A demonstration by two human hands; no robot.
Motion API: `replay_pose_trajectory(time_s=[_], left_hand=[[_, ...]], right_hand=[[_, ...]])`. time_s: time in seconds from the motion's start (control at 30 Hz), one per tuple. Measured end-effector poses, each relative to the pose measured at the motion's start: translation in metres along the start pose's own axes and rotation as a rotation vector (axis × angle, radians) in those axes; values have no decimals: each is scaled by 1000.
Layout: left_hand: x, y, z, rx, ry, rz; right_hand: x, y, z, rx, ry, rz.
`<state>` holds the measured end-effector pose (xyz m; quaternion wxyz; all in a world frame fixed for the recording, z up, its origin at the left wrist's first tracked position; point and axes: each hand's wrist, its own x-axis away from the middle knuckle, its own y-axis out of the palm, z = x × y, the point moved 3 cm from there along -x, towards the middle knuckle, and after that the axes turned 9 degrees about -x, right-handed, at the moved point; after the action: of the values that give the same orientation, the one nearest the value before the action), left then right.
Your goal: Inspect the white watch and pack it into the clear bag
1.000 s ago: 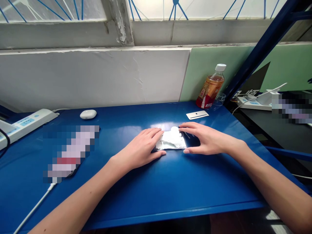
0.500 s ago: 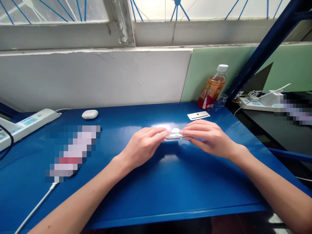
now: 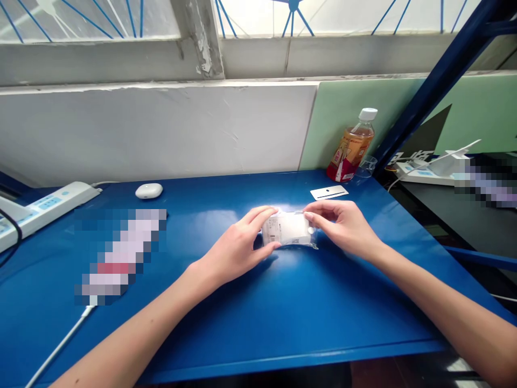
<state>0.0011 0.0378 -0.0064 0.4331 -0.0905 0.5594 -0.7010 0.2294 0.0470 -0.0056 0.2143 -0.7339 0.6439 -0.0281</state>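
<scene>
Between my hands is a small flat white packet (image 3: 288, 229) in clear plastic wrap, its printed label and barcode facing me. My left hand (image 3: 238, 242) grips its left end, thumb at the lower edge and fingers at the top. With thumb and fingertips, my right hand (image 3: 343, 223) pinches the upper right corner. What is inside the wrap I cannot make out. Just beyond my right hand, a white card (image 3: 329, 192) with a dark line lies flat on the blue desk (image 3: 242, 323).
A drink bottle (image 3: 350, 148) stands at the back right by a clear plastic cup (image 3: 367, 166). On the left are a white earbud case (image 3: 149, 191), a power strip (image 3: 52, 207) and a blurred-out phone-like object (image 3: 125, 248) with a white cable (image 3: 60, 345).
The packet was held nearly edge-on and has tilted so its labelled face shows. My left thumb has moved to its lower edge; my right hand now pinches the upper right corner.
</scene>
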Motion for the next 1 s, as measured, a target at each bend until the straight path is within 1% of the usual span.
replay_pose_trajectory(time_s=[0.07, 0.17, 0.23, 0.3, 0.37, 0.43, 0.5, 0.63, 0.7, 0.8, 1.0], left_hand=[[1, 2, -3, -47, 5, -68], [1, 4, -7, -119, 0, -135], [0, 4, -9, -159, 3, -169], [0, 5, -11, -194, 18, -194], [-1, 6, -13, -233, 43, -201], [-1, 7, -14, -276, 65, -192], [0, 8, -15, -311, 68, -186], [0, 9, -18, -313, 21, -237], [-1, 8, -20, -310, -1, -272], [-2, 7, -22, -343, -3, -291], [-3, 6, -27, -379, 29, -225]], right_hand=[[-1, 3, 5, -7, 42, -6], [0, 9, 10, 69, 17, -18], [1, 10, 12, 190, -59, -15], [2, 9, 11, 360, -184, -30], [3, 7, 9, 512, -313, -119], [3, 4, 9, 588, -365, -253], [3, 0, 9, 624, -356, -387], [2, -5, 15, 654, -232, -508], [1, -5, 17, 680, -168, -527], [0, -3, 18, 731, -133, -515], [1, -1, 18, 707, -121, -504]])
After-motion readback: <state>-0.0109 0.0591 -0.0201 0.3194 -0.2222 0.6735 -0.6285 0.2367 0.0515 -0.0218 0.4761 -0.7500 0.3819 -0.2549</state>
